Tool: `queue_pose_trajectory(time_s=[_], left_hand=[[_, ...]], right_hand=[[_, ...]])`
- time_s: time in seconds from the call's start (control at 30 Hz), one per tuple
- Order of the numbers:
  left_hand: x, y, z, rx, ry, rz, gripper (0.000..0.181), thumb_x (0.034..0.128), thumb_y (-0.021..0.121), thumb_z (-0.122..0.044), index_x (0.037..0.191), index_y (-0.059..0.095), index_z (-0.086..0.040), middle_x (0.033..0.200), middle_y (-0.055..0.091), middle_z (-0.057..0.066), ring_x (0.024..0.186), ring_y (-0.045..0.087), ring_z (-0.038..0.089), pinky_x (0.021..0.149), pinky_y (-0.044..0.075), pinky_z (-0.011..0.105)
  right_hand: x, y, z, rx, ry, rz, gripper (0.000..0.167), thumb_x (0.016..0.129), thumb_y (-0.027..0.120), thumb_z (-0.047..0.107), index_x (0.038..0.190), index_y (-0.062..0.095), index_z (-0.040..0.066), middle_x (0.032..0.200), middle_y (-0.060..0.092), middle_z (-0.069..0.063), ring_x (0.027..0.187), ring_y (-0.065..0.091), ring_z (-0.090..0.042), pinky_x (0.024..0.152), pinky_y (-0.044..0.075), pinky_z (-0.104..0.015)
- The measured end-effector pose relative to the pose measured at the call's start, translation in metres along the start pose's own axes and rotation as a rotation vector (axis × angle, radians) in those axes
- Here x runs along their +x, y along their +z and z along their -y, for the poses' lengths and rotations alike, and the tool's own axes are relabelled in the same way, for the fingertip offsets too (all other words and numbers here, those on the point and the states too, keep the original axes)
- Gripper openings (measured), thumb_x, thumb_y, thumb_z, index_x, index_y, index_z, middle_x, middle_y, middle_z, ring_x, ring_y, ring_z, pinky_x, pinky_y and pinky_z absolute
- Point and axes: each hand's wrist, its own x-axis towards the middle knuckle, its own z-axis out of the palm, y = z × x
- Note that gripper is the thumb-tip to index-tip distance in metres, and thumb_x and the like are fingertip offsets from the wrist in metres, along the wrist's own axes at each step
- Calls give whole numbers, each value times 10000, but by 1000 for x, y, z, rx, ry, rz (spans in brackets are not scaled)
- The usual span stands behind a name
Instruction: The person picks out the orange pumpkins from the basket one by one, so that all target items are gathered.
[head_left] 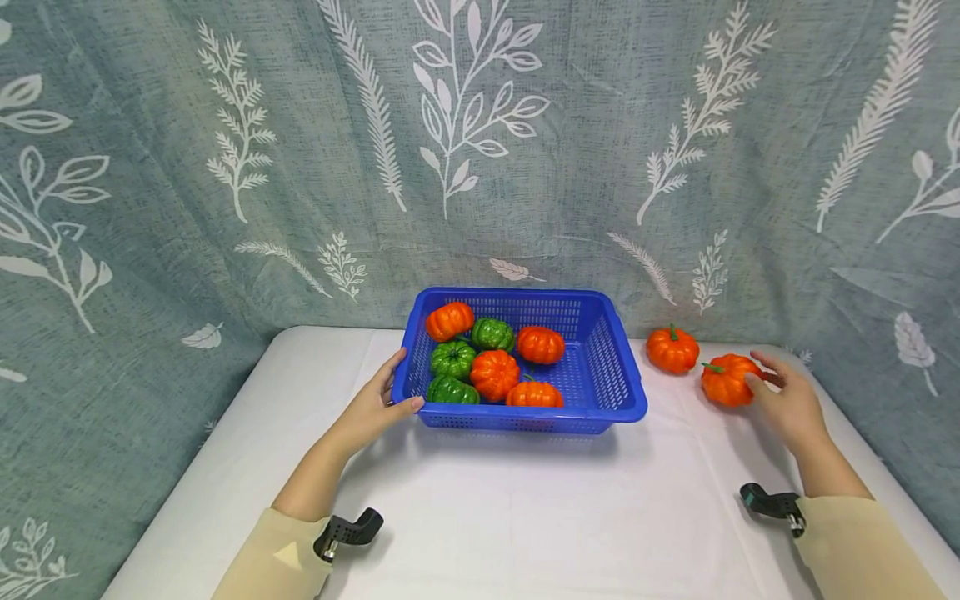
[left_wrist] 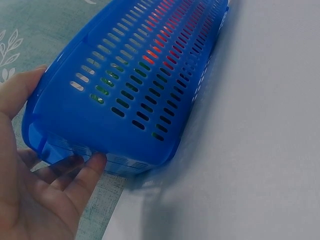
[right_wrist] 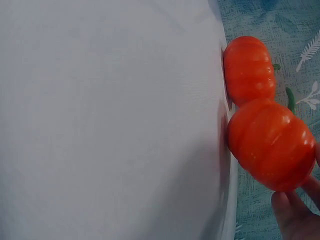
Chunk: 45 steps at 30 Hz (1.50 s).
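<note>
My left hand (head_left: 371,412) holds the left end of a blue basket (head_left: 517,412), thumb at the rim and fingers against the end wall; the left wrist view shows the hand (left_wrist: 45,190) at the basket's corner (left_wrist: 100,125). Several orange and green pumpkins lie in the basket, among them an orange one (head_left: 495,375) and a green one (head_left: 452,359). My right hand (head_left: 791,408) has its thumb and curved fingers around the right side of an orange pumpkin (head_left: 726,381), also in the right wrist view (right_wrist: 270,145). Beside it sits another orange pumpkin (head_left: 672,350).
A white cloth (head_left: 525,517) covers the table. Behind and at both sides hangs a grey-green curtain (head_left: 585,167) with white leaf prints. The basket stands near the table's back edge, with the two loose pumpkins to its right.
</note>
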Motion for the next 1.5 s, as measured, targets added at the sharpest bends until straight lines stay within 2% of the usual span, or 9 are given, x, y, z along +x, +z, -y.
queue_pose_trajectory(time_s=[0.13, 0.23, 0.37, 0.5, 0.97, 1.23, 1.5], left_hand=[[-1, 0, 0, 0, -5, -4, 909, 947, 706, -167, 1624, 99, -160, 1630, 205, 207, 1411, 388, 388, 1109, 386, 447], [-1, 0, 1, -4, -3, -2, 907, 950, 700, -155, 1624, 92, -150, 1628, 202, 217, 1410, 387, 393, 1112, 381, 444], [-1, 0, 1, -7, 4, 1, 910, 951, 700, -156, 1623, 86, -138, 1626, 201, 225, 1411, 383, 398, 1112, 378, 447], [-1, 0, -1, -2, 3, -5, 919, 945, 710, -178, 1624, 90, -145, 1625, 211, 220, 1410, 386, 394, 1114, 379, 446], [0, 0, 0, 1, 8, -2, 891, 955, 688, -172, 1623, 99, -154, 1641, 177, 194, 1431, 353, 396, 1103, 391, 474], [-1, 1, -2, -4, 8, -3, 908, 948, 707, -212, 1623, 102, -161, 1637, 191, 197, 1420, 370, 397, 1103, 393, 472], [-1, 1, 0, -20, 12, -2, 903, 948, 705, -184, 1623, 106, -158, 1632, 203, 202, 1414, 382, 394, 1109, 387, 472]], right_hand=[[-1, 0, 0, -55, -46, -37, 417, 1033, 479, 145, 1387, 528, -70, 1351, 477, -397, 1222, 442, -580, 965, 361, -701], [0, -1, -1, -100, -20, -4, 500, 1030, 532, 258, 1399, 505, -77, 1350, 460, -412, 1196, 442, -585, 936, 374, -702], [1, -2, -4, -109, 45, 49, 679, 991, 605, 398, 1441, 438, -82, 1398, 421, -398, 1196, 452, -574, 928, 424, -676], [4, -1, -8, -86, 88, 47, 713, 992, 600, 399, 1449, 400, -111, 1411, 415, -389, 1219, 461, -562, 958, 430, -649], [27, 10, -18, -67, 160, -32, 637, 1009, 561, 332, 1415, 424, -140, 1391, 450, -378, 1233, 448, -526, 1034, 349, -638], [38, 18, -17, -55, 172, -87, 581, 1001, 573, 293, 1390, 466, -126, 1359, 496, -357, 1185, 493, -501, 1019, 379, -586], [45, 21, -13, -43, 248, -66, 616, 1012, 546, 321, 1435, 427, -110, 1410, 456, -341, 1271, 417, -508, 1084, 327, -600]])
